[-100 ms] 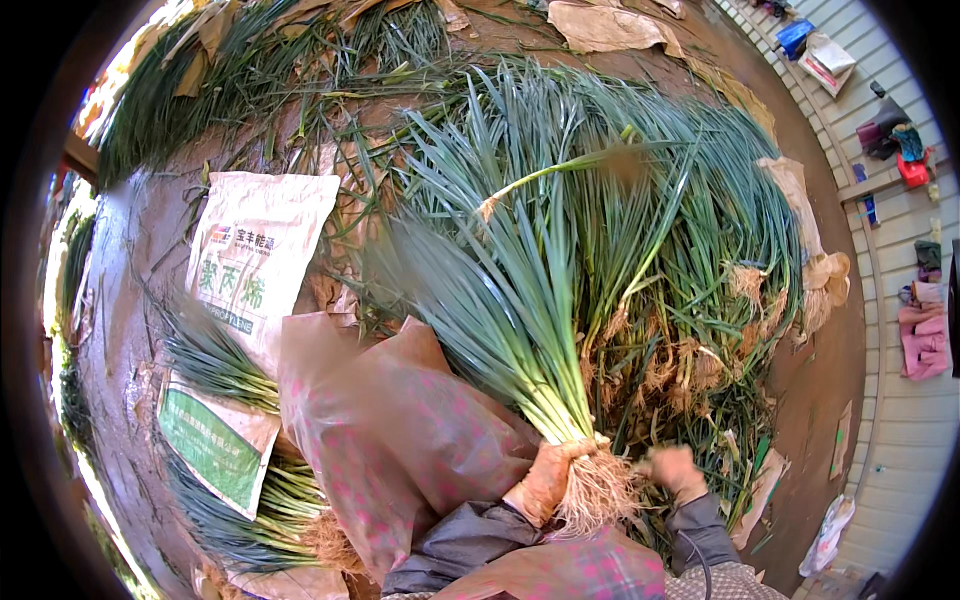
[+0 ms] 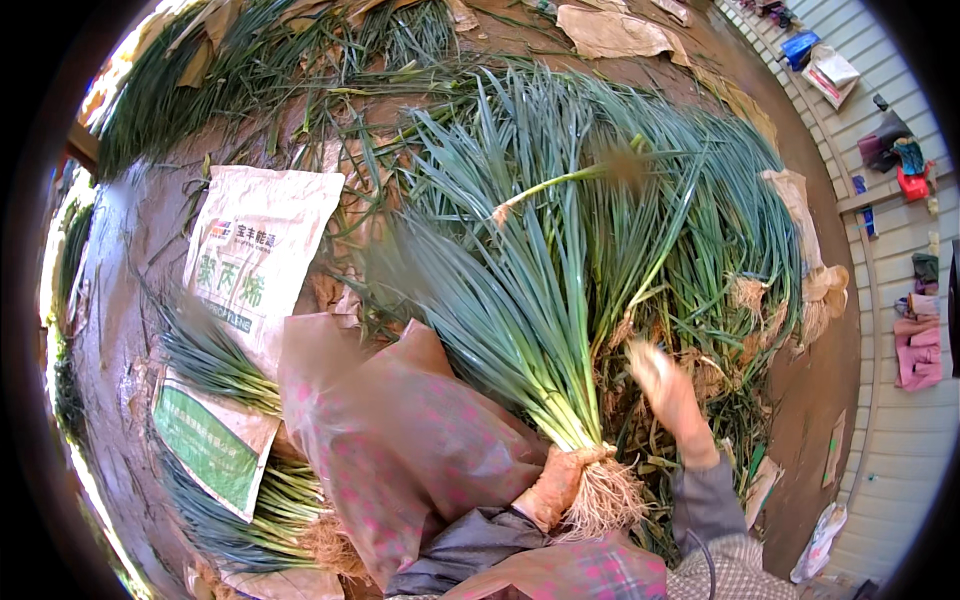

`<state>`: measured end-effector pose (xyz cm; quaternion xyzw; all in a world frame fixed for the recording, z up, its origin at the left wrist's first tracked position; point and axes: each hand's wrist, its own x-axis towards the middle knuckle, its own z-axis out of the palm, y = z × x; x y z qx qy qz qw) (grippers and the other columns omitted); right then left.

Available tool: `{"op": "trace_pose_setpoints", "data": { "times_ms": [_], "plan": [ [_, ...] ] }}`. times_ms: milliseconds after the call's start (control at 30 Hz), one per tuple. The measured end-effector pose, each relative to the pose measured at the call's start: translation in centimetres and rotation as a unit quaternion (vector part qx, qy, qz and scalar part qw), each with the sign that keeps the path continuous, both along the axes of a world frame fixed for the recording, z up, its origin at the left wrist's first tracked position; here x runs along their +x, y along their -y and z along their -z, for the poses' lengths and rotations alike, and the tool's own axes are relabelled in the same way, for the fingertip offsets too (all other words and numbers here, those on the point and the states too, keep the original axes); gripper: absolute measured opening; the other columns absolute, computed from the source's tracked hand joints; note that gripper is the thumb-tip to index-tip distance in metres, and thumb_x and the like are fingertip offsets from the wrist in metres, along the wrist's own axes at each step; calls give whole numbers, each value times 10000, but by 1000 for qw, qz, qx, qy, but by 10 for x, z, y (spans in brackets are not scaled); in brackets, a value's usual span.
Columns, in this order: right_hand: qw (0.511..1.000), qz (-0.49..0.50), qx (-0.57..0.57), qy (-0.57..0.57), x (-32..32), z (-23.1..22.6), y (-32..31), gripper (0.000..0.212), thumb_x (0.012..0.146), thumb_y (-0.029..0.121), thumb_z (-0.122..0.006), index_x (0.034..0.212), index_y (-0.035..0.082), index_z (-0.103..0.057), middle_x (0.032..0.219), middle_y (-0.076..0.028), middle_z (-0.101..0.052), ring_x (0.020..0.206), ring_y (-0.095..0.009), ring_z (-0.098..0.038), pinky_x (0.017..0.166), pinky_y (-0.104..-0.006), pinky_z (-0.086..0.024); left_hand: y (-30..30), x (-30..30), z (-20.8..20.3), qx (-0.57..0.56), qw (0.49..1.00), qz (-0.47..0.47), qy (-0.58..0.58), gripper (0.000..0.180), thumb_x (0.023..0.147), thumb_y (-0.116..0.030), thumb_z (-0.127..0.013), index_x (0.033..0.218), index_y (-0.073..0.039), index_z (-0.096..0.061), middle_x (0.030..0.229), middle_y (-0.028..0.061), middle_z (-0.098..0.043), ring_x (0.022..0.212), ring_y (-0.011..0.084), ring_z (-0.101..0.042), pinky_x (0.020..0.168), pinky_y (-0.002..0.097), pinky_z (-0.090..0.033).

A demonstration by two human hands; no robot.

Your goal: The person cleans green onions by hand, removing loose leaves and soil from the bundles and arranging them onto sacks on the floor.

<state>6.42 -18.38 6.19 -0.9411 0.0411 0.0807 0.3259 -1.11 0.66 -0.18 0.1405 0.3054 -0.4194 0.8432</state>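
My left hand [image 2: 556,486], in a soiled glove or covered with mud, is closed around the root end of a bunch of green garlic [image 2: 565,400]. Pale roots [image 2: 605,497] hang out past the hand, and the long leaves fan away up and to the left. My right hand [image 2: 668,385] is stretched out to the right of the bunch, over the root ends of a big heap of green garlic [image 2: 690,210]. Motion blurs its fingers, so their grip is unclear. A stained cloth with pink spots [image 2: 410,440] covers my lap.
Bundled green garlic [image 2: 285,520] lies at the lower left beside a green-and-white sack [image 2: 210,440]. A white printed sack [image 2: 265,235] is spread on the wet brown floor [image 2: 130,270]. More leaves [image 2: 200,110] lie at the far left. A ribbed pale wall [image 2: 900,430] stands on the right.
My right hand has moved up and away from the roots of the held bunch toward the heap. The left hand keeps its hold, and the bunch has shifted slightly right.
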Motion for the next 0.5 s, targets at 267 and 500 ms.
{"op": "trace_pose_setpoints", "data": {
  "times_ms": [267,500],
  "plan": [
    [866,177,438,-163,253,85,-152,396,998,327,-412,1070,-17,-595,963,-92,-669,974,-168,-630,826,-264,-487,-26,20,-22,60,995,-17,84,152,754,-58,-714,866,-1,-629,730,100,-628,609,208,-611,551,344,-505],
    [878,95,462,-85,257,95,-99,387,986,310,-504,1134,-34,-600,881,-38,-625,748,-147,-589,667,-248,-467,-45,14,-18,57,992,-5,109,194,749,-91,-726,890,-7,-624,744,86,-627,619,199,-609,557,335,-499]
  ]
}}
